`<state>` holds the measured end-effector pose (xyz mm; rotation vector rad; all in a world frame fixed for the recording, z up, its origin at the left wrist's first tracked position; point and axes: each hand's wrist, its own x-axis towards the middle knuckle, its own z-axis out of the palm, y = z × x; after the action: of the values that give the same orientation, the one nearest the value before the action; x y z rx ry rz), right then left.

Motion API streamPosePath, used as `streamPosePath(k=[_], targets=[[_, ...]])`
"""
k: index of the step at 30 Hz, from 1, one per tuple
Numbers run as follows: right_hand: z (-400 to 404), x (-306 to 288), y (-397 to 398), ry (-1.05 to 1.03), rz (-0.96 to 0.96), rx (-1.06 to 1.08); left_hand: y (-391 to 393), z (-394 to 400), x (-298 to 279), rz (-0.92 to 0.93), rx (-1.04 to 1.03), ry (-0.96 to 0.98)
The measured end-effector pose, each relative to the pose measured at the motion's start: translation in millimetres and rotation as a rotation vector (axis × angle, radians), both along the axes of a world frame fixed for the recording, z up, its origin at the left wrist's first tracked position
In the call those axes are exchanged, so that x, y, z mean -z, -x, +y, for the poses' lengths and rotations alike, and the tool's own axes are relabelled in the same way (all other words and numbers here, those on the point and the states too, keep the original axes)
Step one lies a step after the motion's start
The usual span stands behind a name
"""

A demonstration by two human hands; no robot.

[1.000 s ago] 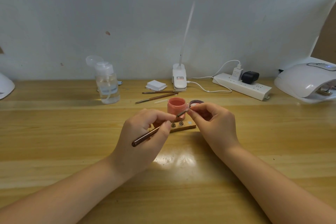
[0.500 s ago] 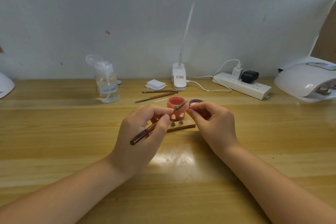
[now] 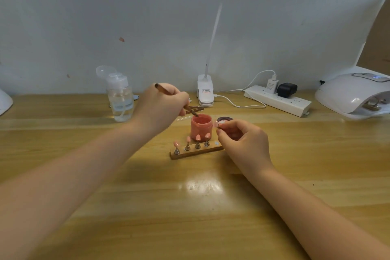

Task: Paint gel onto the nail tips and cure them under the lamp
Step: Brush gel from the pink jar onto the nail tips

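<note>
An open pink gel jar [image 3: 201,127] stands at the table's middle. My left hand [image 3: 162,105] grips a brown brush [image 3: 166,91] with its bristle end dipped at the jar's rim. To the jar's right, my right hand [image 3: 240,136] pinches a small pink nail tip [image 3: 216,125] between thumb and forefinger. In front of the jar lies a wooden holder strip [image 3: 196,152] with several pink nail tips on metal stands [image 3: 197,141]. A white curing lamp [image 3: 356,95] sits at the far right.
The jar's dark lid [image 3: 225,119] lies behind my right hand. A clear pump bottle [image 3: 120,96] stands at the left. Spare brushes [image 3: 197,108], a clip desk lamp [image 3: 205,93] and a power strip [image 3: 278,100] with cables line the back by the wall.
My left hand has lifted and moved back and left, swinging the brush from the nail tip in my right hand to the gel jar. The holder's nail tips are now uncovered.
</note>
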<state>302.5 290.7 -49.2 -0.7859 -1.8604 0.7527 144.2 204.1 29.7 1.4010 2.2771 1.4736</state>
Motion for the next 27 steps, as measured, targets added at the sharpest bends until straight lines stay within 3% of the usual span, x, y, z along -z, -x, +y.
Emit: streamPosePath(k=[5, 9, 16, 20, 24, 27], targets=[[0.9, 0.1, 1.3, 0.015, 0.010, 0.000, 0.0, 31.5, -6.1, 0.116, 0.046, 0.266], [1.6, 0.6, 1.5, 0.012, 0.024, -0.001, -2.8, 43.1, -4.1, 0.014, 0.057, 0.373], [1.6, 0.8, 1.4, -0.018, -0.002, -0.021, 16.1, 30.7, -9.6, -0.478, -0.016, 0.143], [0.8, 0.4, 1.1, -0.044, -0.017, -0.020, 32.4, 14.4, 2.3, -0.805, -0.025, 0.114], [-0.3, -0.5, 0.8, -0.061, -0.023, -0.020, 41.6, 3.2, 14.1, -0.914, -0.049, 0.117], [-0.7, -0.6, 0.9, -0.068, -0.021, -0.021, 44.4, -3.3, 15.4, -0.897, -0.068, 0.037]])
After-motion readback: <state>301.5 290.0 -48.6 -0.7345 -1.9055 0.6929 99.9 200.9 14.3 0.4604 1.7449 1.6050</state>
